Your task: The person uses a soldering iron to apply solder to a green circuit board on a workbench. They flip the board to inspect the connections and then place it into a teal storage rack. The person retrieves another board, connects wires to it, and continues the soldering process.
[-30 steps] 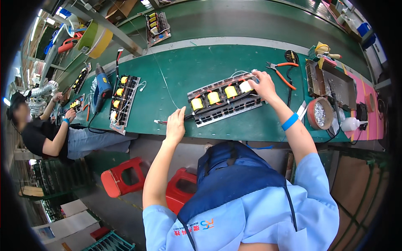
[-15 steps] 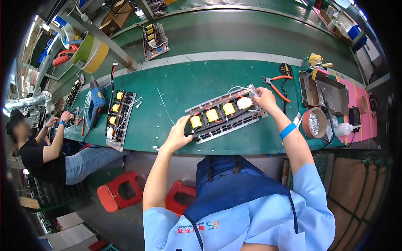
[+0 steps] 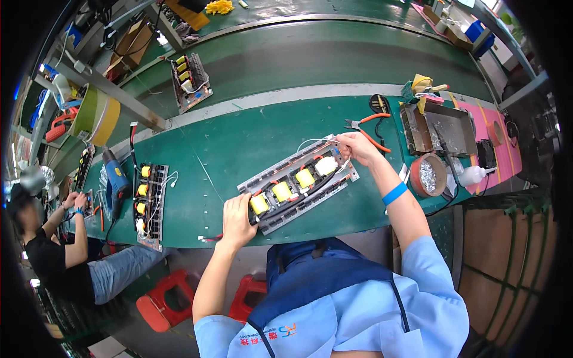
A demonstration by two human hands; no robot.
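Note:
A long circuit board (image 3: 293, 185) with grey metal heat sinks, yellow-wrapped transformers and a white part lies slantwise before me, its right end farther away. My left hand (image 3: 239, 219) is closed round its near left end, fingers on top. At the far right corner, my right hand (image 3: 357, 148) grips the board's edge with bent fingers, where a thin white wire (image 3: 310, 142) runs; the fingertips are partly hidden. A red and black lead (image 3: 210, 238) sticks out beside my left hand at the bench edge.
On the left lie a similar board (image 3: 153, 203) and a blue heat gun (image 3: 116, 182); a co-worker (image 3: 54, 238) sits beyond. Orange-handled cutters (image 3: 373, 134), a metal tray (image 3: 439, 131) and a round tub (image 3: 427, 175) are at right. Another board (image 3: 190, 83) sits farther back.
The board has turned, its left end nearer the bench's front edge and its slant steeper. Both hands have stayed on its ends. The whole view has shifted a little.

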